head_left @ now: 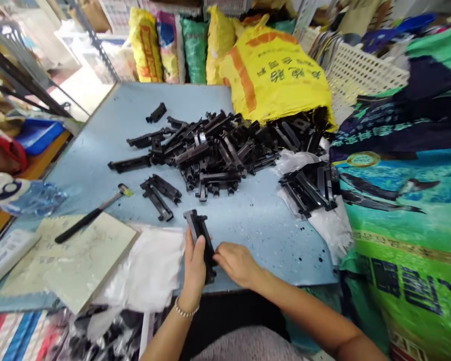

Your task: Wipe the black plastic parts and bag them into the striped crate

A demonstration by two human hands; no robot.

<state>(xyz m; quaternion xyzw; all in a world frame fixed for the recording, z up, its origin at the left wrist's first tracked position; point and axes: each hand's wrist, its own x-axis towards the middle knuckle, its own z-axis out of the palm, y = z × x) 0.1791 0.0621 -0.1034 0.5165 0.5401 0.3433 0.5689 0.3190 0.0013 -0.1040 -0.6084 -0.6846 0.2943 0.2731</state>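
Near the table's front edge, my left hand (196, 258) is wrapped round a long black plastic part (201, 233), its thumb lying along the near face. The part's top end points away from me. My right hand (236, 261) is closed at the part's right side, fingertips pinched against its edge; whether they hold a small piece is hidden. Two loose black parts (160, 193) lie a little beyond and to the left. Farther back spreads a large pile of similar black parts (210, 145).
A yellow sack (281, 75) lies open behind the pile. More black parts (308, 188) rest on plastic at the right, beside a green sack (409, 225). At left are a black-handled tool (86, 223), a card sheet (97, 255) and white bags (146, 271).
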